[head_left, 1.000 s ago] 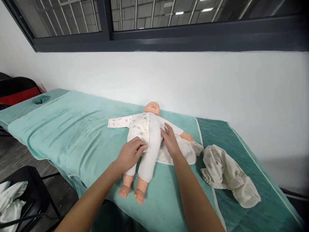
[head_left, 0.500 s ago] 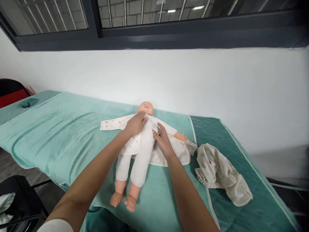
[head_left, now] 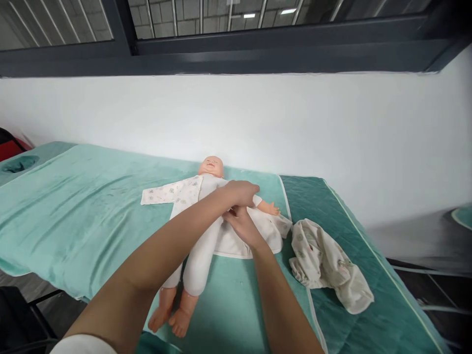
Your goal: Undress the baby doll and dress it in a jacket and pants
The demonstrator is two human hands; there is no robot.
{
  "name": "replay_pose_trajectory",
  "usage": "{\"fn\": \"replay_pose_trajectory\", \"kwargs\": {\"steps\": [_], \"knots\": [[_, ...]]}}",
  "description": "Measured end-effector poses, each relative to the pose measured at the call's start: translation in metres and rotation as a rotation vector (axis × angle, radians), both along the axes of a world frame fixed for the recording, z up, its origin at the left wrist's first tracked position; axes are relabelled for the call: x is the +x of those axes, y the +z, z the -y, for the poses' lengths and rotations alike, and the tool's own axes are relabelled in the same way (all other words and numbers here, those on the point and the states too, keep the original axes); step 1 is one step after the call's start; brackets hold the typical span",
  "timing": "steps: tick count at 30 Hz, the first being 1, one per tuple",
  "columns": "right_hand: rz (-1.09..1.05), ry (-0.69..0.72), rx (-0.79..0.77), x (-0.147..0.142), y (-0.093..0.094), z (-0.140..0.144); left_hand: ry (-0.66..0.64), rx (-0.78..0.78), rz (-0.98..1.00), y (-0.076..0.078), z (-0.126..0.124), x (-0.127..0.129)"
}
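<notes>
A baby doll [head_left: 197, 255] lies on its back on the teal-covered bed [head_left: 73, 206], head [head_left: 211, 166] toward the wall. It wears a white bodysuit over an open printed garment [head_left: 162, 194] spread beneath it. My left hand [head_left: 241, 192] reaches across the doll's chest, its fingers curled on the garment at the doll's far shoulder. My right hand [head_left: 239, 227] rests on the garment beside the doll's torso, directly under my left hand, with its fingertips hidden. The doll's bare hand [head_left: 271, 209] sticks out to the right.
A crumpled printed cloth [head_left: 326, 260] lies on the darker teal quilt [head_left: 372, 275] right of the doll. A white wall with a dark window frame [head_left: 258, 49] stands behind the bed. A face hole [head_left: 16, 163] and a red chair [head_left: 9, 145] are at far left.
My left hand went from the doll's hip up to its neck, then across to the far shoulder. My right hand stayed on the garment by the torso. The view shifted right.
</notes>
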State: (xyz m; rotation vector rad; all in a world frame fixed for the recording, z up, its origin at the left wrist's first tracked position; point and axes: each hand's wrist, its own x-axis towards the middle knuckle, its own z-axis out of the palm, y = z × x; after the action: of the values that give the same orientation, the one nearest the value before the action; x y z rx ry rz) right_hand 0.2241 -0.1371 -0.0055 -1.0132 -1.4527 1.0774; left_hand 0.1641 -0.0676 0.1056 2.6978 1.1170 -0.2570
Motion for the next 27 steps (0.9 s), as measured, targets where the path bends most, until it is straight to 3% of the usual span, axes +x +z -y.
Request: {"fn": "replay_pose_trajectory", "kwargs": {"steps": [5, 12, 14, 17, 19, 23, 27], "knots": [[0.14, -0.019, 0.057, 0.004, -0.001, 0.001, -0.106, 0.131, -0.14, -0.008, 0.004, 0.026], [0.168, 0.001, -0.011, 0.021, 0.006, -0.003, -0.041, 0.271, 0.064, -0.018, -0.015, 0.009], [0.292, -0.171, -0.025, 0.038, 0.003, -0.007, -0.04, 0.297, 0.089, -0.021, -0.016, 0.002], [0.463, -0.556, -0.062, 0.066, -0.009, -0.015, -0.045, 0.327, 0.09, -0.024, -0.013, -0.005], [0.541, -0.713, -0.105, 0.08, -0.019, -0.019, -0.054, 0.351, 0.076, -0.025, -0.009, -0.008], [0.561, -0.689, -0.259, 0.093, -0.03, -0.024, -0.057, 0.394, 0.055, -0.026, -0.004, -0.011], [0.279, -0.64, -0.173, 0.105, -0.032, -0.028, -0.053, 0.421, 0.033, -0.027, -0.001, -0.011]]}}
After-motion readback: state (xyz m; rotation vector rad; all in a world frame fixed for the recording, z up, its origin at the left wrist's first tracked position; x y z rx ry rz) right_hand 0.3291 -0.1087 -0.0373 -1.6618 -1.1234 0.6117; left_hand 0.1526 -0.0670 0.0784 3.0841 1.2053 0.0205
